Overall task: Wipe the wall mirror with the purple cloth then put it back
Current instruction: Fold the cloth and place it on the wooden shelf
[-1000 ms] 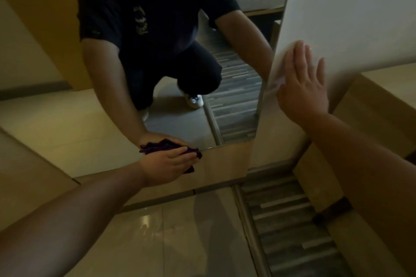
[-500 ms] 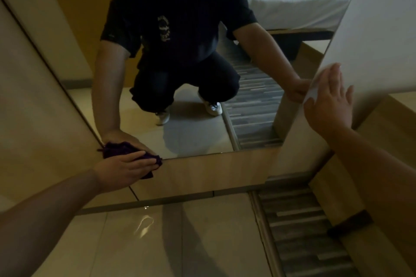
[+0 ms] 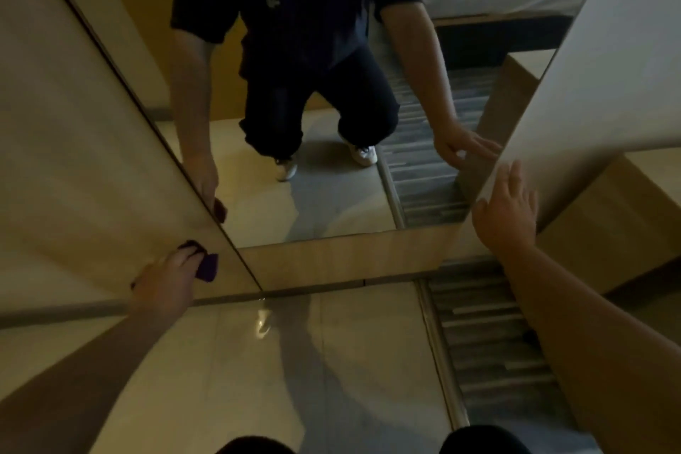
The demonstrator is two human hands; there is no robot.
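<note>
The wall mirror (image 3: 331,206) fills the middle of the view and reflects a crouching person in dark clothes. My left hand (image 3: 166,282) grips the purple cloth (image 3: 206,263) low at the left, on the beige panel just left of the mirror's lower left corner. Only a small bunch of the cloth shows past my fingers. My right hand (image 3: 506,212) lies flat with spread fingers against the mirror's right edge, where it meets the pale wall panel (image 3: 608,66).
A wooden base strip (image 3: 342,262) runs under the mirror. Glossy beige floor tiles (image 3: 294,361) lie below, with a striped grey mat (image 3: 490,339) at the right. A wooden cabinet (image 3: 608,232) stands at far right. My knees show at the bottom edge.
My left hand has slid the cloth leftward along the mirror's bottom edge, past its lower left corner onto the side panel. My right hand stays pressed at the right edge.
</note>
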